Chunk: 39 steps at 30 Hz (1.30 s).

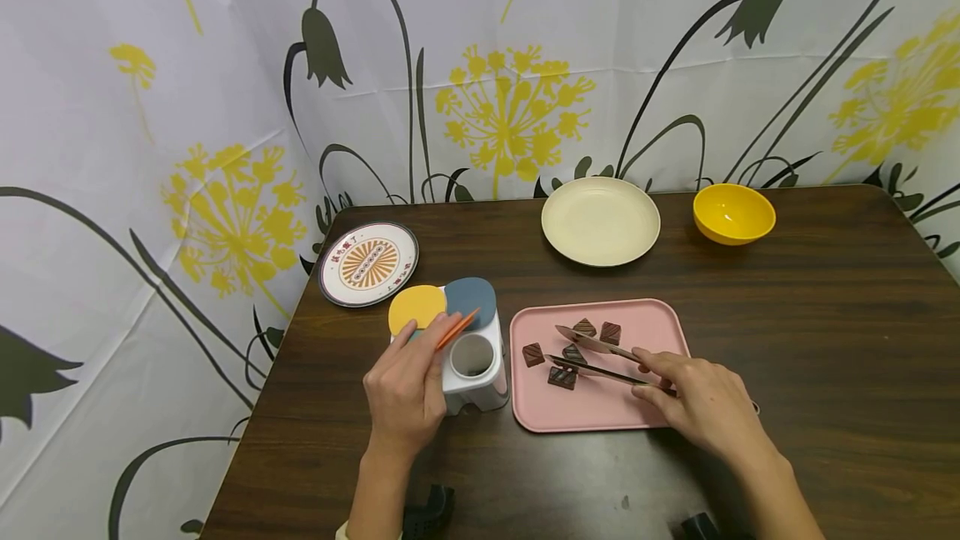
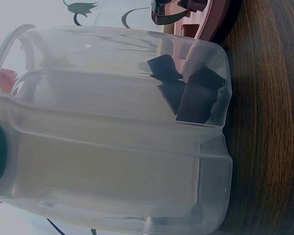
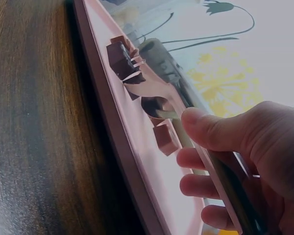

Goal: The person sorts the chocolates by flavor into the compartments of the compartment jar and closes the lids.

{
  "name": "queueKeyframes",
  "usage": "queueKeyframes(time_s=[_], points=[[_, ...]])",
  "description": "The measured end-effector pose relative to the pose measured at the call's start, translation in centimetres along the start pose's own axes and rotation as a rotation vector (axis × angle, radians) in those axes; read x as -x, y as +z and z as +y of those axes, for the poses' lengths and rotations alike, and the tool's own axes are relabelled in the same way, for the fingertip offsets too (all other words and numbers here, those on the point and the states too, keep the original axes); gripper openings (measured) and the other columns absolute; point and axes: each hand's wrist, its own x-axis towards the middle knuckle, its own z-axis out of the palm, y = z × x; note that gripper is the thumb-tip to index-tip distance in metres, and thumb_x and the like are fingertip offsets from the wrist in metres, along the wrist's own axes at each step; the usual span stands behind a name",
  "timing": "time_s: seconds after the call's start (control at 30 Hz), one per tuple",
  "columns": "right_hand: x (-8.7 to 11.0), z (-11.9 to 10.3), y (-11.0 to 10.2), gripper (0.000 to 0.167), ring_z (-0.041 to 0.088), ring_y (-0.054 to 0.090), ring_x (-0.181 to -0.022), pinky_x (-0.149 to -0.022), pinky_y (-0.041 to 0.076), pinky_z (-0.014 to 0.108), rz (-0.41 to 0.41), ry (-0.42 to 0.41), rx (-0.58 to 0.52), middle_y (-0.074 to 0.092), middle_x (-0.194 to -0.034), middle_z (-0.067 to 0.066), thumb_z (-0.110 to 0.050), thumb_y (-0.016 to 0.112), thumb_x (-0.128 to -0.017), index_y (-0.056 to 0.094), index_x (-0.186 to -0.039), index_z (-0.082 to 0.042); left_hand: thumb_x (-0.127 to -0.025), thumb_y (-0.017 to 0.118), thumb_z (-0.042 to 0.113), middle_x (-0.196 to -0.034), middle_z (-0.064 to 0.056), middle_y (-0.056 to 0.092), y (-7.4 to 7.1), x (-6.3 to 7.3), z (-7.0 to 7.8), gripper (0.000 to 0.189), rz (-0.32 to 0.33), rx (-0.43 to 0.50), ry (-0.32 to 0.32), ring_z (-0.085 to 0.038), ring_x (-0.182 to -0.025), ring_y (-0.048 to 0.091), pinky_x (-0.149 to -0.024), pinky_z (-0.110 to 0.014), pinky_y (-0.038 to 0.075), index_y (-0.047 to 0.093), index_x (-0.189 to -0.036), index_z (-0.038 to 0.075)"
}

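Observation:
In the head view, my left hand [image 1: 405,390] pinches a thin orange lid [image 1: 459,328], tipped up above the round opening of a clear-walled storage box [image 1: 472,394]. Dark chocolate pieces [image 2: 198,95] lie at the bottom of one compartment, seen through its side. My right hand [image 1: 701,398] holds metal serving tongs [image 1: 603,369], spread on either side of a chocolate [image 1: 573,354]. Whether the tips touch it, I cannot tell. Other chocolates, such as this square one [image 1: 532,354], lie around on the pink tray [image 1: 637,319]. The right wrist view shows the tongs [image 3: 215,171] between thumb and fingers.
Yellow [image 1: 417,307] and blue lids [image 1: 471,298] cover other compartments of the box. Behind stand a patterned plate [image 1: 367,265], a cream plate [image 1: 600,222] and a yellow bowl [image 1: 733,215]. A dark wooden table [image 1: 825,340] carries everything, with a flower-print cloth [image 1: 510,15] behind.

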Motion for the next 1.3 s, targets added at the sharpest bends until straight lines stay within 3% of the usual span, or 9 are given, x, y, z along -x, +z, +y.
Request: queueKeyframes(time_s=[0.17,0.5,0.77,1.03,1.2,1.3], points=[[0.0,0.1,-0.2,0.043,0.008,0.046,-0.057,-0.051,0.036,0.03,0.007,-0.005,-0.006,0.068,-0.083,-0.011,-0.028,0.081,-0.079,0.073,-0.12,-0.018,-0.101,0.044,0.018,-0.11,-0.007,0.073,0.0,0.0,0.0,0.035,0.003,0.001,0.002,-0.023,-0.094,0.071,-0.087,-0.053,0.052,0.067,-0.124,0.007],[0.2,0.5,-0.5,0.035,0.019,0.065,-0.066,-0.049,0.04,0.035,0.071,-0.032,0.025,0.075,-0.097,0.002,-0.023,0.083,-0.077,0.077,-0.111,-0.02,-0.102,0.044,0.019,-0.11,-0.007,0.073,0.1,0.0,0.0,0.035,0.017,-0.001,0.015,-0.023,-0.094,0.072,-0.086,-0.052,0.053,0.067,-0.123,0.005],[0.3,0.8,-0.4,0.032,0.015,0.06,-0.059,-0.047,0.039,0.034,0.113,-0.061,0.039,0.075,-0.09,0.002,-0.022,0.084,-0.075,0.078,-0.107,-0.02,-0.102,0.043,0.019,-0.11,-0.007,0.073,0.0,0.0,0.0,0.035,0.01,-0.001,0.011,-0.023,-0.094,0.072,-0.087,-0.053,0.053,0.067,-0.123,0.005],[0.4,0.9,-0.9,0.035,0.012,0.059,-0.056,-0.045,0.037,0.029,0.215,-0.12,0.018,0.076,-0.091,-0.002,-0.021,0.085,-0.073,0.078,-0.107,-0.02,-0.102,0.043,0.02,-0.111,-0.007,0.072,-0.1,0.0,0.1,0.035,-0.006,-0.005,-0.006,-0.024,-0.095,0.071,-0.088,-0.052,0.052,0.067,-0.123,0.004],[0.3,0.4,-1.9,0.039,0.015,0.067,-0.061,-0.043,0.041,0.03,0.296,-0.191,-0.01,0.075,-0.096,-0.004,-0.02,0.086,-0.07,0.078,-0.108,-0.019,-0.102,0.043,0.02,-0.113,-0.007,0.072,-0.1,0.0,0.0,0.035,-0.016,-0.001,-0.011,-0.024,-0.096,0.071,-0.088,-0.053,0.052,0.066,-0.124,0.005],[0.1,-0.2,-2.6,0.032,0.015,0.07,-0.065,-0.045,0.044,0.031,0.346,-0.252,-0.028,0.075,-0.097,-0.006,-0.032,0.079,-0.079,0.078,-0.109,-0.019,-0.102,0.043,0.02,-0.113,-0.007,0.072,-0.1,0.0,0.0,0.035,-0.016,0.0,-0.013,-0.024,-0.097,0.071,-0.088,-0.053,0.052,0.066,-0.124,0.005]])
